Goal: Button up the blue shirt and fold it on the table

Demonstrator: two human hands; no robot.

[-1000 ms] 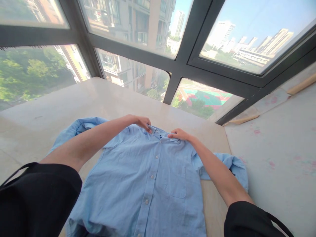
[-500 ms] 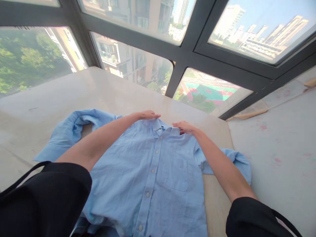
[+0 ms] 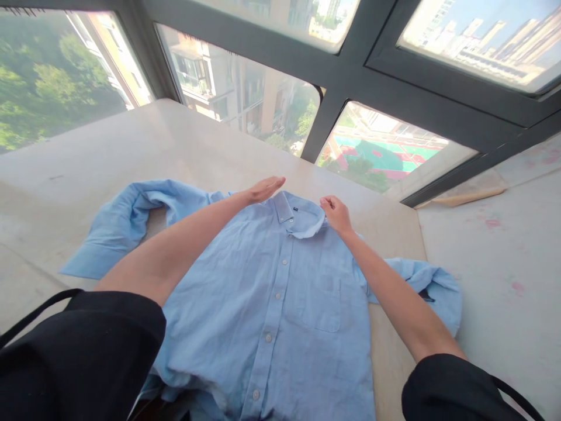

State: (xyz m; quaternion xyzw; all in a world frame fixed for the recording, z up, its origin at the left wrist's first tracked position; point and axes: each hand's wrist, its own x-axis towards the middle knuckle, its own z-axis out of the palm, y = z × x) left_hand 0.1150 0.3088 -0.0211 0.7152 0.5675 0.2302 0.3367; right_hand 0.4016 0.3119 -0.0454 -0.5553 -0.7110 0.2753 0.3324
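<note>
A light blue button-up shirt (image 3: 245,280) lies front side up, with its collar toward the window and its sleeves bent out to both sides. My left hand (image 3: 266,189) rests by the left side of the collar (image 3: 284,208), its fingers stretched out straight. At the opposite collar side, my right hand (image 3: 336,214) has its fingers curled closed on the collar's edge. The right half of the collar stands up and curves open, showing a small dark label (image 3: 295,209) inside the neck. A chest pocket (image 3: 323,304) and a row of buttons run below.
The shirt lies on a pale stone-like ledge (image 3: 131,137). Dark grey window frames (image 3: 333,88) rise behind it. A wall with flowered paper (image 3: 491,263), peeling along its edge, closes off the right side. Trees and buildings show through the glass.
My right hand has moved slightly right and curled its fingers, and the collar's right half has turned up from lying folded. My left hand stays by the collar. The camera has tilted down.
</note>
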